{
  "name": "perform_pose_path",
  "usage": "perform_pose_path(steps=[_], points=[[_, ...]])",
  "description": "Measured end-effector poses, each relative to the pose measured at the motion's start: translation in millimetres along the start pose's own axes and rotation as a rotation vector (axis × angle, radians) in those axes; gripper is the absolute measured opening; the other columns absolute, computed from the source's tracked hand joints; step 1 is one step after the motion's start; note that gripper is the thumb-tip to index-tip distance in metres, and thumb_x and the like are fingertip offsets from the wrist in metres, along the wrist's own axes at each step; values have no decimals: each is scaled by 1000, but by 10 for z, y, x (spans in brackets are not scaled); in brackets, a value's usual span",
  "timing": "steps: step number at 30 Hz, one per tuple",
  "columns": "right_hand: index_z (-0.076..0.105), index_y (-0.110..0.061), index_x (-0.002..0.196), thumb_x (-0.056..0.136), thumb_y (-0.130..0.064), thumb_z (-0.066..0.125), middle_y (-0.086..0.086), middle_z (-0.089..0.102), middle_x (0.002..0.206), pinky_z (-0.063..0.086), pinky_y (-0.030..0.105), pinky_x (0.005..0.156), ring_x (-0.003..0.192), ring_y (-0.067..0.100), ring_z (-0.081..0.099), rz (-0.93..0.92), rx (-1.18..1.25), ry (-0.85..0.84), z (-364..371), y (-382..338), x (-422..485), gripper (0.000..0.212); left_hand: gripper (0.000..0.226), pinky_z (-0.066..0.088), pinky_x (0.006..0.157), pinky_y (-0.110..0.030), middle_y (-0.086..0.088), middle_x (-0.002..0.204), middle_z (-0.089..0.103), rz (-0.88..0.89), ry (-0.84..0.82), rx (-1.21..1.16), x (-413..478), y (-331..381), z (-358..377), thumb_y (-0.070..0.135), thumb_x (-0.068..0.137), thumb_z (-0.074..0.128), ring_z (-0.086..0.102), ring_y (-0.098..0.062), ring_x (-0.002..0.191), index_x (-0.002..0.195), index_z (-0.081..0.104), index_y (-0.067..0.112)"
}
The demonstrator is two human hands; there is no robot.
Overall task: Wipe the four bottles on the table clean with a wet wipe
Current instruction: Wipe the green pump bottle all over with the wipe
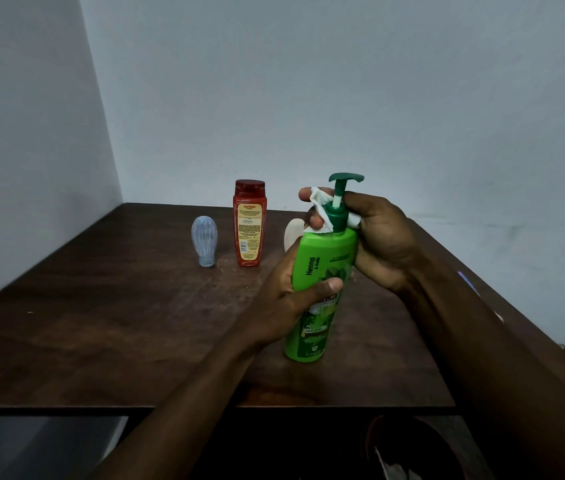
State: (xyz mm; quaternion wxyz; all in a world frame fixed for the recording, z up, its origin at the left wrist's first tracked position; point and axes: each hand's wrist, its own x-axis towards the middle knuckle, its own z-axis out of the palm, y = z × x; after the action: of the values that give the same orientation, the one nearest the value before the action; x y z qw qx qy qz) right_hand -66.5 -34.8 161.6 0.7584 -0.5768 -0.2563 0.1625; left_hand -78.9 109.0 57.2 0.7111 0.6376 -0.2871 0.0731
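Note:
My left hand [286, 296] grips the body of a green pump bottle [322, 271], held upright and lifted a little above the brown table [101, 323]. My right hand [374, 233] wraps a white wet wipe [320, 207] around the bottle's dark green neck, just under the pump head. A red bottle [249, 223] stands upright at the back of the table. To its left a pale blue bottle [204, 241] stands on its cap. A cream-coloured bottle [291, 233] shows only partly behind the green one.
Walls close in behind the table and on its left side. A dark round container [412, 448] with something pale inside sits below the table's front edge at the lower right.

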Motion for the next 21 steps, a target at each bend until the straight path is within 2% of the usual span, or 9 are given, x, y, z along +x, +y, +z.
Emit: perform_pose_path(steps=[5, 8, 11, 13, 15, 18, 19, 21], points=[[71, -10, 103, 91, -28, 53, 3, 61, 76, 50, 28, 67, 70, 15, 56, -89, -36, 48, 31, 71, 17, 28, 49, 58, 90, -36, -10, 120, 72, -9, 33, -20, -5, -23, -5, 21, 90, 69, 69, -28, 113, 135, 53, 11], [70, -6, 103, 97, -28, 53, 6, 69, 87, 49, 39, 81, 81, 22, 63, -214, -105, 235, 49, 177, 31, 28, 42, 57, 86, -29, 0, 116, 74, 4, 58, -11, -15, -13, 2, 17, 91, 68, 71, -21, 109, 131, 56, 19], [70, -4, 111, 97, -25, 55, 15, 73, 107, 54, 40, 86, 98, 29, 69, -337, -50, 436, 142, 325, -13, 29, 42, 57, 84, -26, 5, 112, 75, 9, 71, -8, -25, -8, 4, 21, 89, 69, 71, -17, 107, 129, 56, 23], [72, -11, 109, 96, -28, 55, 12, 74, 107, 54, 42, 87, 100, 27, 69, -436, -83, 511, 225, 413, -63, 27, 50, 56, 84, -25, 6, 113, 75, 5, 78, -14, -34, -3, 16, 27, 86, 70, 71, -16, 107, 133, 54, 19], [71, -17, 115, 97, -30, 56, 2, 74, 111, 55, 40, 91, 105, 17, 69, -539, -272, 616, 284, 493, -130, 27, 57, 56, 84, -24, 9, 113, 74, -1, 82, -14, -43, 11, 27, 32, 84, 70, 71, -14, 107, 136, 51, 16], [58, -19, 137, 101, -31, 50, -19, 64, 120, 50, 29, 96, 114, -3, 60, -687, -645, 699, 351, 603, -248, 39, 46, 56, 79, -20, 14, 109, 75, 23, 86, -4, -48, 27, 31, 33, 85, 68, 72, -8, 103, 129, 54, 25], [54, -18, 141, 101, -28, 48, -21, 60, 124, 48, 28, 98, 118, -4, 56, -736, -746, 693, 358, 641, -281, 41, 43, 56, 79, -19, 14, 110, 74, 31, 88, -1, -47, 40, 33, 31, 86, 67, 71, -8, 103, 128, 56, 30], [51, -11, 142, 100, -14, 47, -6, 55, 142, 43, 41, 107, 133, 6, 48, -838, -965, 643, 356, 716, -326, 43, 42, 56, 79, -20, 13, 112, 74, 48, 104, 18, -40, 65, 33, 27, 87, 65, 71, -9, 104, 125, 60, 45]])
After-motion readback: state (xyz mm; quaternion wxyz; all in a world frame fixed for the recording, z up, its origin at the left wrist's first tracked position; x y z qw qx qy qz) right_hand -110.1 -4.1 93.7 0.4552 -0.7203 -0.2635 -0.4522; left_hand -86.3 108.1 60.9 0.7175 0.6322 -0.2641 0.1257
